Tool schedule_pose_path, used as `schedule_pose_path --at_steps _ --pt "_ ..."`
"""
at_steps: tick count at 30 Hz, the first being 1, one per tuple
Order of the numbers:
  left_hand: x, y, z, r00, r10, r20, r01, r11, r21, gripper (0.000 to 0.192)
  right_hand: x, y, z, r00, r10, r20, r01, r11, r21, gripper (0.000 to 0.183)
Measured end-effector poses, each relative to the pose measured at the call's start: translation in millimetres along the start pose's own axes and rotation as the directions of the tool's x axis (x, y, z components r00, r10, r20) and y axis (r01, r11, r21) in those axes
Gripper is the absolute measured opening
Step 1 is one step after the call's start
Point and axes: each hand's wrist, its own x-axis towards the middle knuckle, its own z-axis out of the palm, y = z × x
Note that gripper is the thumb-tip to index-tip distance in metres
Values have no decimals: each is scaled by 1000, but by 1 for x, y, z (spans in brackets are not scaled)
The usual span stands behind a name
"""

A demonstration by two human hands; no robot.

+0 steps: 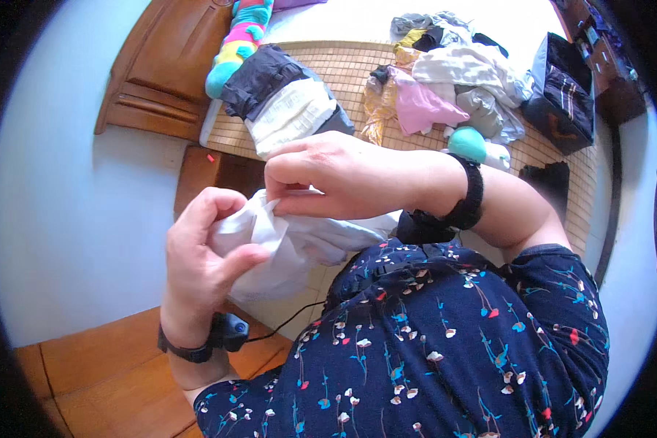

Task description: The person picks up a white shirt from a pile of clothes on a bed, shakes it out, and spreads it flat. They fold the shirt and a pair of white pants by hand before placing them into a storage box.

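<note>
My left hand (208, 246) grips the left part of a white cloth garment (301, 252), its thumb and fingers around the bunched fabric. My right hand (328, 175) reaches across from the right and pinches the garment's upper edge between thumb and fingers. The rest of the garment hangs below and to the right, in front of my body; its full shape is hidden by folds. Beyond my hands, a folded white garment (293, 112) and a folded dark garment (260, 79) lie side by side on the woven mat (339, 60).
A pile of loose clothes (454, 71) lies on the bed at the back right, beside a dark fabric storage box (558, 104). Near them is a green-and-white plush toy (468, 143). A colourful long plush (241, 44) lies by the wooden headboard (164, 60).
</note>
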Motion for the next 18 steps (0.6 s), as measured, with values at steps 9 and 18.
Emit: schedule_pose_path --at_steps 9,18 --pt "1 28 73 966 -178 -186 193 979 61 43 -18 -15 -36 998 9 57 6 967 -256 13" --pt "2 8 56 937 -20 -349 175 891 419 24 -33 -4 -71 992 -40 117 75 947 -311 15"
